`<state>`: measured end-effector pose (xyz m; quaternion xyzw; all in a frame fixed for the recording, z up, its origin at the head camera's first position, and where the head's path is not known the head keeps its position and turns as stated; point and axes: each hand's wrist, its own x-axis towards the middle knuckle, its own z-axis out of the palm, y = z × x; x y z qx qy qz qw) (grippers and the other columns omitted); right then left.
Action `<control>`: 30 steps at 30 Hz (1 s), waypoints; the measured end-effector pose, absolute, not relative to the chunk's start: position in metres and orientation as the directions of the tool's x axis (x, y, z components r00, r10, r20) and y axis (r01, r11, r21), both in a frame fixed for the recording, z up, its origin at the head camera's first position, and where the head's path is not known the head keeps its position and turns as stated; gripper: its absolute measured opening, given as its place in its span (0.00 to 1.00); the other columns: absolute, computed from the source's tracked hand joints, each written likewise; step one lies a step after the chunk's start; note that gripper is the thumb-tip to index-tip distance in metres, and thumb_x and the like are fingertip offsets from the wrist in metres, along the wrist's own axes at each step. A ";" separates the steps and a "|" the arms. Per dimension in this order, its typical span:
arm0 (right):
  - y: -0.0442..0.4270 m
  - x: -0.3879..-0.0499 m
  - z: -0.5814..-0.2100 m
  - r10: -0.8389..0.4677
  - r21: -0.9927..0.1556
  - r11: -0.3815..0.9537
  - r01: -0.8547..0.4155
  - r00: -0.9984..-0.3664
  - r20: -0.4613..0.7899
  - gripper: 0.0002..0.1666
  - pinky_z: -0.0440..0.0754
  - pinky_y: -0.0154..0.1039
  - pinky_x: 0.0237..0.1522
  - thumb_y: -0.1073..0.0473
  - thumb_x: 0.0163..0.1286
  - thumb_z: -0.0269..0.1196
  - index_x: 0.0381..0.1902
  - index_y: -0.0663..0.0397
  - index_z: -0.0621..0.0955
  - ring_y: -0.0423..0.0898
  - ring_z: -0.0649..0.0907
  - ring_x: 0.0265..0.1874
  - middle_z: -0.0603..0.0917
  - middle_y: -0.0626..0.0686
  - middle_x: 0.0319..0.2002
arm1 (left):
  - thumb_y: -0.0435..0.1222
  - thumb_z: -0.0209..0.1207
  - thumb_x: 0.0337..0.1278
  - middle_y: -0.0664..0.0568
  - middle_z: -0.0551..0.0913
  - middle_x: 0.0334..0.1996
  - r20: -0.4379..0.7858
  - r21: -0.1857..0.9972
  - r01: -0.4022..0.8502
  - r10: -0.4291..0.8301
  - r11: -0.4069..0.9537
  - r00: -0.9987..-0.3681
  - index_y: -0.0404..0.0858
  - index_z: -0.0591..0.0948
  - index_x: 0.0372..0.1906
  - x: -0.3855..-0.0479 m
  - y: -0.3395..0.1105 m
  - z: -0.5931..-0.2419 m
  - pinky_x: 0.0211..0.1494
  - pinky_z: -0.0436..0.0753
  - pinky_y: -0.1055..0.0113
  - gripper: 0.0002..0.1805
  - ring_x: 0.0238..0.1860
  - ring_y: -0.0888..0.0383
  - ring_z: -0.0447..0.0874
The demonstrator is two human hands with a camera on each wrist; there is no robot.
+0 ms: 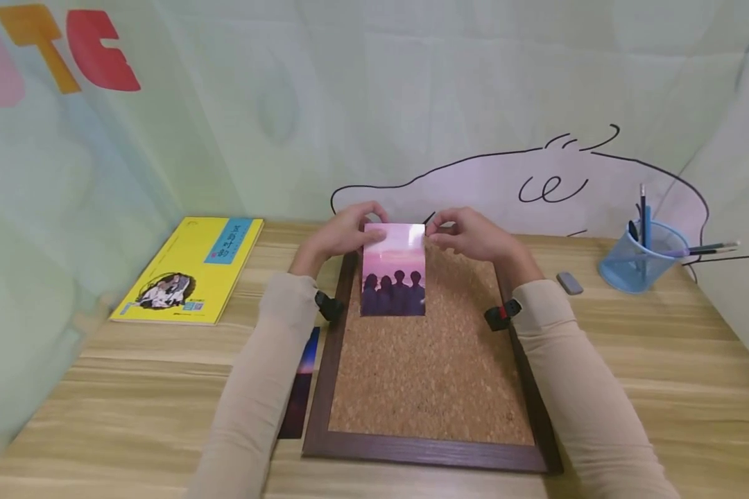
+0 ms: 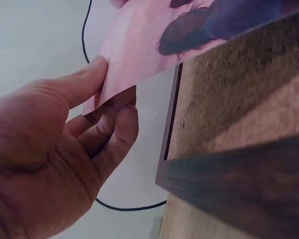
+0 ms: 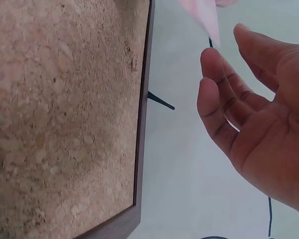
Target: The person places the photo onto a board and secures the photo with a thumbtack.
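Observation:
A pink sunset picture card (image 1: 394, 270) with dark figures is held up over the far part of a cork board (image 1: 433, 378) in a dark frame. My left hand (image 1: 349, 229) pinches the card's upper left corner; in the left wrist view the thumb (image 2: 92, 77) lies on its printed face and the fingers are behind it. My right hand (image 1: 468, 235) is beside the card's upper right corner. In the right wrist view its thumb and fingers stand apart, loosely bent, with nothing between them, and the card's corner (image 3: 209, 25) is just past the fingertips.
Partly under my left forearm, another dark blue picture card (image 1: 297, 405) lies left of the board. A yellow book (image 1: 190, 270) lies at the left. On the right are a grey eraser-like block (image 1: 569, 283) and a blue mesh pen cup (image 1: 639, 267). A printed curtain (image 1: 412, 104) hangs behind the table.

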<state>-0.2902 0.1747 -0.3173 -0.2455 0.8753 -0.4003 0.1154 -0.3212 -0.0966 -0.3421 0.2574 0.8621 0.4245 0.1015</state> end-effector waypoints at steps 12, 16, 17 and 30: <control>0.176 -0.297 -0.320 -0.476 -0.760 0.567 -0.317 -0.879 0.012 0.08 0.79 0.43 0.38 0.63 0.76 0.58 0.47 0.63 0.80 0.58 0.79 0.40 0.79 0.59 0.45 | 0.34 0.61 0.68 0.44 0.80 0.43 0.064 0.757 0.391 0.536 0.523 -0.841 0.38 0.77 0.47 -0.332 -0.079 -0.355 0.45 0.77 0.60 0.08 0.41 0.51 0.78; 0.176 -0.299 -0.324 -0.473 -0.761 0.569 -0.313 -0.881 0.009 0.08 0.79 0.42 0.37 0.64 0.76 0.57 0.47 0.64 0.80 0.52 0.78 0.36 0.78 0.58 0.40 | 0.35 0.63 0.66 0.46 0.78 0.37 0.045 0.731 0.381 0.518 0.565 -0.854 0.38 0.76 0.44 -0.332 -0.074 -0.357 0.39 0.73 0.62 0.08 0.37 0.53 0.74; 0.177 -0.299 -0.325 -0.471 -0.760 0.570 -0.313 -0.882 0.010 0.08 0.79 0.41 0.36 0.64 0.76 0.57 0.47 0.64 0.79 0.51 0.78 0.35 0.78 0.57 0.39 | 0.35 0.63 0.66 0.47 0.77 0.36 0.040 0.724 0.377 0.511 0.577 -0.859 0.38 0.76 0.43 -0.332 -0.073 -0.357 0.38 0.73 0.63 0.08 0.36 0.53 0.73; 0.183 -0.298 -0.329 -0.404 -0.756 0.604 -0.253 -0.915 -0.016 0.09 0.77 0.38 0.33 0.64 0.77 0.56 0.48 0.65 0.78 0.59 0.78 0.38 0.78 0.57 0.38 | 0.36 0.63 0.66 0.48 0.76 0.29 -0.074 0.674 0.288 0.450 0.681 -0.890 0.37 0.76 0.40 -0.337 -0.056 -0.359 0.30 0.75 0.66 0.08 0.28 0.56 0.75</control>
